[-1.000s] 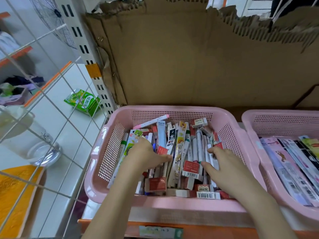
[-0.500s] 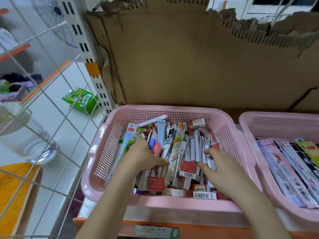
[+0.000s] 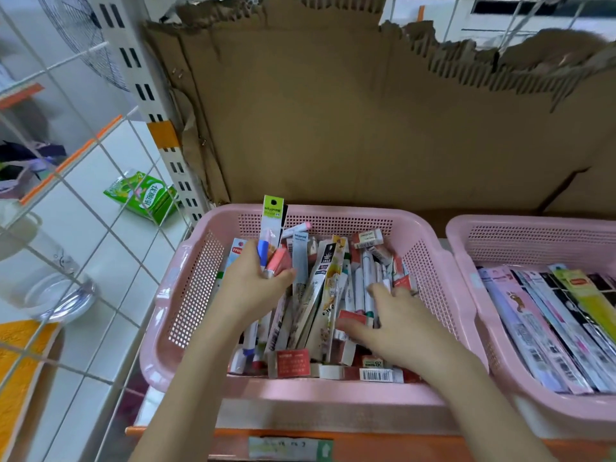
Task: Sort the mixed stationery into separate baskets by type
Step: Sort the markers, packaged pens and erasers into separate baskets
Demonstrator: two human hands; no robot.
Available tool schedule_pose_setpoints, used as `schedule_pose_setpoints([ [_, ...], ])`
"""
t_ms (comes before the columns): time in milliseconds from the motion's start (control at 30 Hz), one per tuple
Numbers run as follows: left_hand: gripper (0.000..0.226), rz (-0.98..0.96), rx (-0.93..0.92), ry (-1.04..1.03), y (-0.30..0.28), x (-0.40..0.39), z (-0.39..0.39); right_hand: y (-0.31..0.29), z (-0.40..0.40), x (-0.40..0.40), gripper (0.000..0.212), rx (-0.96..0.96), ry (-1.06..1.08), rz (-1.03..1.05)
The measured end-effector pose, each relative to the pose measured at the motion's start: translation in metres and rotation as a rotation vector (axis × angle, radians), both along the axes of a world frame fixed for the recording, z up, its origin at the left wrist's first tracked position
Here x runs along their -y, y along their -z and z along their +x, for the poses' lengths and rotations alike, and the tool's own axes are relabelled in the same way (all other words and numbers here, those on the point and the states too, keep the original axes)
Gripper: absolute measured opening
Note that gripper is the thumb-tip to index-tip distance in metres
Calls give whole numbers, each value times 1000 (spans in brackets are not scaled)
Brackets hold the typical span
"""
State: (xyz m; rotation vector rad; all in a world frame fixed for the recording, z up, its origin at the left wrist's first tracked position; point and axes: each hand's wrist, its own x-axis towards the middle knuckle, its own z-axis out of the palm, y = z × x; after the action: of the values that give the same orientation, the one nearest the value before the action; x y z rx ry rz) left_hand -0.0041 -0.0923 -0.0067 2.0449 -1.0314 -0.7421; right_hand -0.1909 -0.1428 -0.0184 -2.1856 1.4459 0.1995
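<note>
Head view: both hands reach into a pink perforated basket point(image 3: 196, 288) crammed with mixed stationery point(image 3: 328, 295): packaged pens, refills, erasers and barcoded boxes. The left hand point(image 3: 253, 285) grasps a small bunch of packaged pens point(image 3: 270, 241), fingers and thumb curled round their lower ends; the packs stand nearly upright, their green-and-white card tops rising above the basket's far rim. The right hand point(image 3: 396, 325) lies on the heap just right of the left, palm down, fingers spread and relaxed, fingertips touching white pens and a red box; it grasps nothing. Right of the right hand, a second pink basket point(image 3: 466, 248) sits beside the first and holds long flat packets point(image 3: 546, 321) laid side by side. Beyond both hands stands torn brown cardboard point(image 3: 350, 121). Left of the left hand, past a wire grid, a green carton point(image 3: 143, 195) lies on white tiles.
</note>
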Motion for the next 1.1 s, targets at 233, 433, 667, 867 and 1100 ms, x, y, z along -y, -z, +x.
schedule_pose_setpoints([
  [233, 25, -183, -47, -52, 1, -10, 5, 2, 14, 4, 72, -102, -26, -57],
  [433, 25, -264, -51, -49, 1, -16, 8, 1, 15, 6, 55, -134, -25, -137],
  [667, 27, -276, -65, -21, 4, -20, 8, -1, 5, 17, 55, 24, 55, -170],
  [867, 25, -266, -58, 9, 3, -21, 8, -6, -7, 26, 14, 135, 170, -272],
  [1100, 26, -279, -72, 46, 3, -19, 3, 12, 18, 36, 24, 87, 240, -304],
])
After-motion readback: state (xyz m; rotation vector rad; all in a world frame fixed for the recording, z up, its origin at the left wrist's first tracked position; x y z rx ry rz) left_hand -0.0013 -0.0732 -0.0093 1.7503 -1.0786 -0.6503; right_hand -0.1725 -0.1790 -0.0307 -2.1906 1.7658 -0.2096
